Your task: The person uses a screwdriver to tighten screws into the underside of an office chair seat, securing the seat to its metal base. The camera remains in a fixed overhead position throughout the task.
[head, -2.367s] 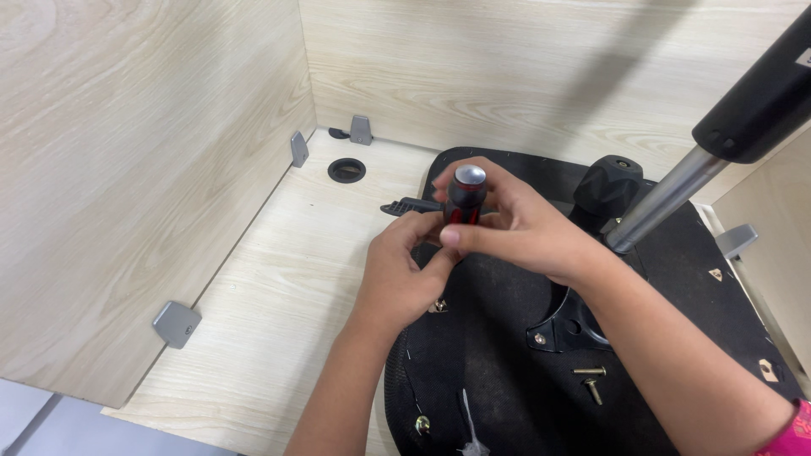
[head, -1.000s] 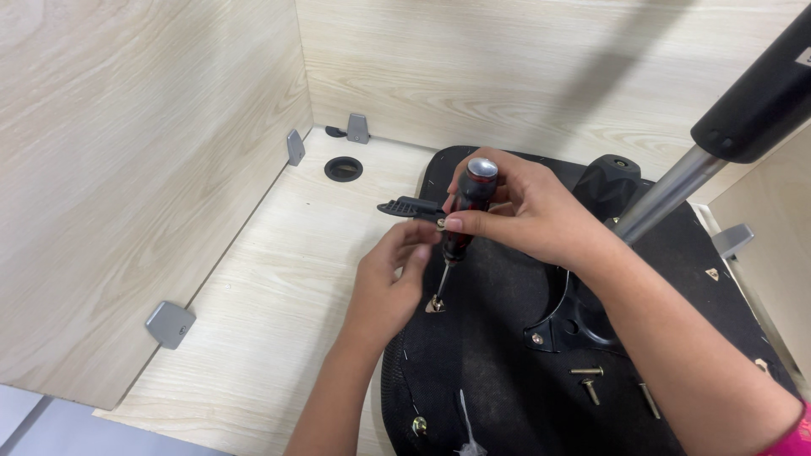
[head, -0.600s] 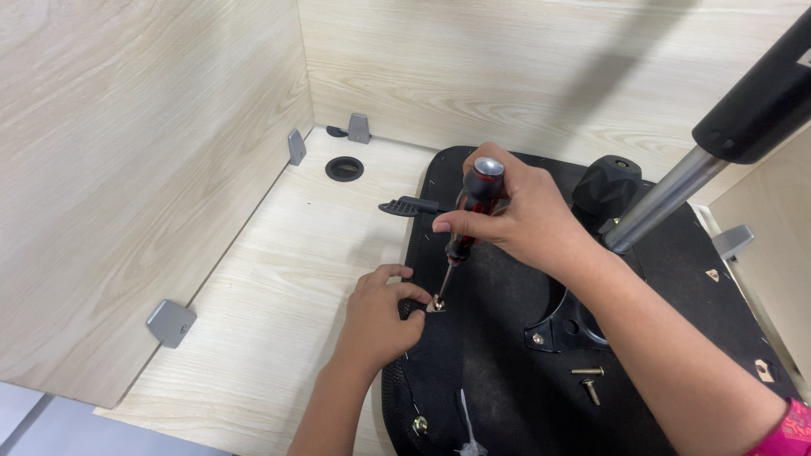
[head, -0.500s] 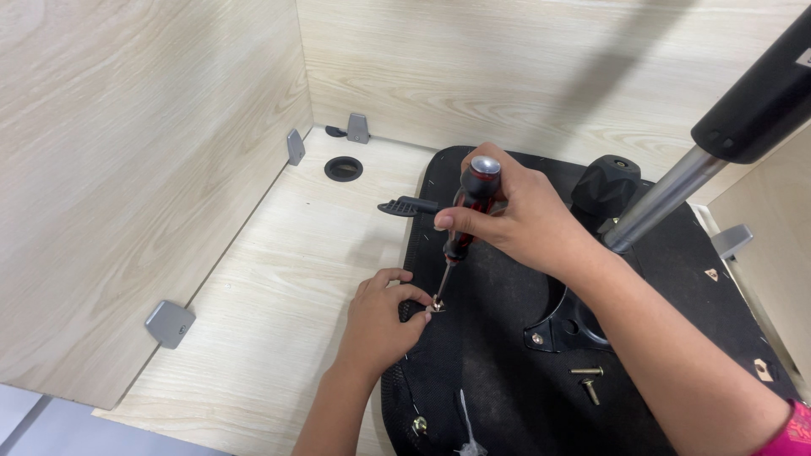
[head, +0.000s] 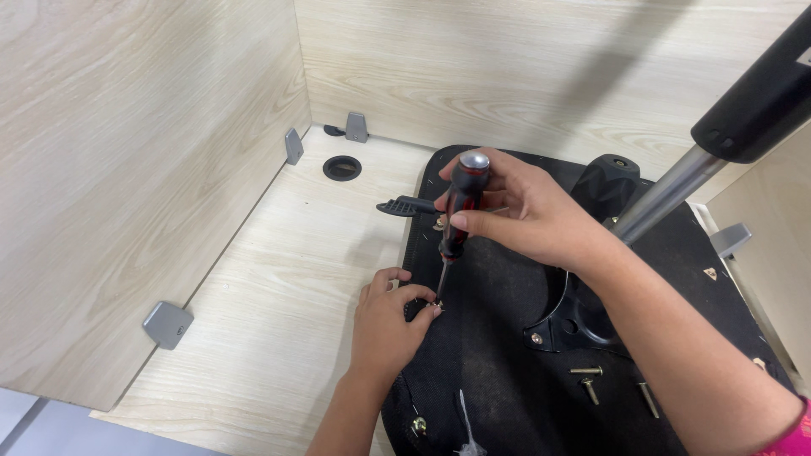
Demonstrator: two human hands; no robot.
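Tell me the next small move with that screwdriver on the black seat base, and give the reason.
Probably turn the red-and-black-handled screwdriver in place. The right hand grips its handle upright, and its tip sits on a small screw at the edge of the black fabric-covered seat underside, where the left hand pinches beside it. Tip and screw look aligned, so turning seems next.

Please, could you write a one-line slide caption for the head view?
Right hand holds a screwdriver upright; left hand steadies its tip on a black seat base.
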